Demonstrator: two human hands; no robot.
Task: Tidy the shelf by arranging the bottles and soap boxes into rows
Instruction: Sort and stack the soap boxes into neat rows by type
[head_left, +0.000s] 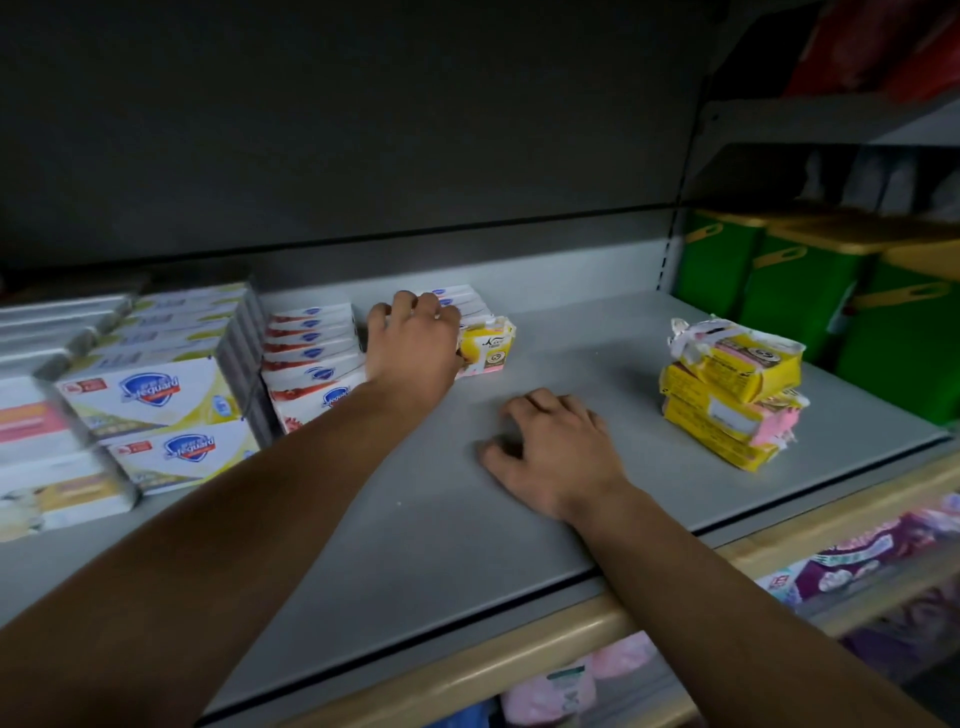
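Your left hand (415, 338) reaches deep onto the grey shelf (571, 332), fingers curled over the top of a stack of white soap boxes (467, 299) at about 11 o'clock from the shelf's centre; a torn yellow soap pack (488, 345) lies against that stack at the hand's 3 o'clock, touching the fingers. Whether the hand truly grips the boxes or only rests on them cannot be told. Your right hand (556, 447) lies palm-down on the bare shelf near the centre, fingers loosely bent, holding nothing. At its 2 o'clock, well apart, sits a crooked pile of yellow soap packs (727, 395) with ripped wrappers. To the left, at 9 o'clock, rows of red-and-white soap boxes (311, 353) and yellow-trimmed Safeguard boxes (150, 405) stand in stacks. Green tubs (810, 291) fill the neighbouring bay at 2 o'clock.
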